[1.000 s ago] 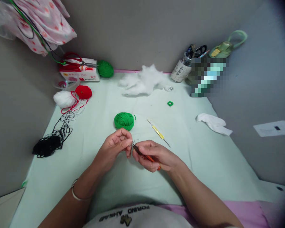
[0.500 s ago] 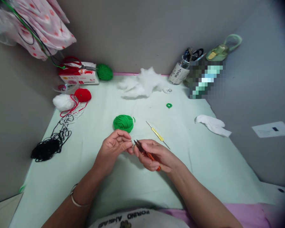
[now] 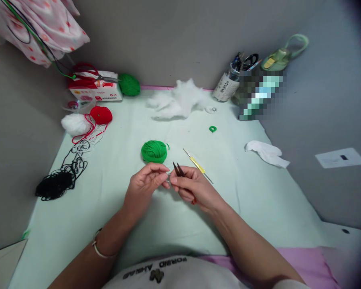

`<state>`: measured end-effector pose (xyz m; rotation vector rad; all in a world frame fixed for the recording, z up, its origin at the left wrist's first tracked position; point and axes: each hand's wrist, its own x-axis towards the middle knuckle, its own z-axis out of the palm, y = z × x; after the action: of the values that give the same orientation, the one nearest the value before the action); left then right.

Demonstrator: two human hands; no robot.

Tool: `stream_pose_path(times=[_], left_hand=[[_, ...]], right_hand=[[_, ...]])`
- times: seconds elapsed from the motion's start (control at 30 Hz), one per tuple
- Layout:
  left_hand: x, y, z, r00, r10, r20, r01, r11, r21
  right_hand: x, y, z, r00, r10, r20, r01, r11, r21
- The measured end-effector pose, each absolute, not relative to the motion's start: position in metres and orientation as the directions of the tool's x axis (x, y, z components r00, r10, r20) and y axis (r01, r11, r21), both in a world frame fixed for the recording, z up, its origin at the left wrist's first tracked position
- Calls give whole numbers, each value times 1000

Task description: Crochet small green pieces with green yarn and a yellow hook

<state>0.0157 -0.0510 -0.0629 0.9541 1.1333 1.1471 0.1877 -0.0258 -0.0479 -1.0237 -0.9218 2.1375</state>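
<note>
My left hand (image 3: 146, 180) is closed in a pinch, thumb against fingertips. A thin, pale, shiny bit (image 3: 169, 177) shows between the fingertips of both hands, too small to make out. My right hand (image 3: 195, 186) wraps round orange-handled snips (image 3: 178, 170), whose two dark pointed blades stick up, slightly apart. Just beyond the left fingers lies a green yarn ball (image 3: 154, 151), with a short green strand beside it. To the right, a crochet hook (image 3: 197, 164) with a yellow grip lies slanted on the cloth. Farther back is a small green crocheted ring (image 3: 212, 129).
White stuffing (image 3: 180, 100) lies at the back. On the left are black yarn (image 3: 54, 184), red yarn (image 3: 101, 115), white yarn (image 3: 76, 124) and a box (image 3: 96, 90) with scissors on it. A pen jar (image 3: 226, 86) and a crumpled white tissue (image 3: 266, 153) are on the right.
My right hand has turned the snips so their blades point more upward, and its thumb now lies across them. The left hand keeps its pinch. The view has shifted slightly.
</note>
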Motion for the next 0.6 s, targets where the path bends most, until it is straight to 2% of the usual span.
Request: stream_pose_path(times=[0.1,0.2,0.33,0.47,0.6], left_hand=[[13,-52,-61,-54,997,59,37,-57,998],[10,-53,-60,-10,968,250,216,-242,946],[8,-54,-63,82,937,341,290,-350,891],[9,-53,-69,88,886,454,296,-459,838],[11,-52,-73,78,890,450,294,-451,842]], right_hand=[[189,-22,-51,-535,731,-423,-277,-625,-730],[191,-21,-54,-564,713,-416,-295,-645,-705],[191,-21,-55,-594,696,-402,-314,-662,-681],[190,-23,-54,-598,703,-385,-332,-655,-679],[189,-23,-54,-568,720,-399,-336,-645,-686]])
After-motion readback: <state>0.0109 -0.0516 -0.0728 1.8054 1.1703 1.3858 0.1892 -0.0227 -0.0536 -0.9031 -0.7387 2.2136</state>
